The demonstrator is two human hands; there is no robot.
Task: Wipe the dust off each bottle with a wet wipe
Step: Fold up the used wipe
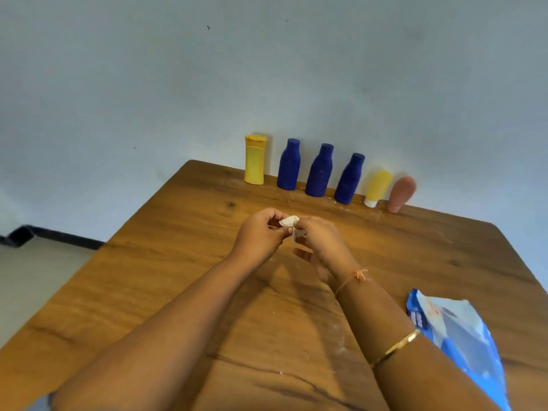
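We work from one view only, a wide-angle camera worn on the head. It faces forward and down across the table (148, 277), toward the wall (267, 69) behind it. The left hand (261, 237) and right hand (324, 246) sit near frame centre, close to the lens; both forearms (178, 321) enter from the bottom edge.

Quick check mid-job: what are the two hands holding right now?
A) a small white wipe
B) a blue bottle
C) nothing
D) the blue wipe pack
A: the left hand and the right hand both pinch the crumpled wipe between them, above the table.
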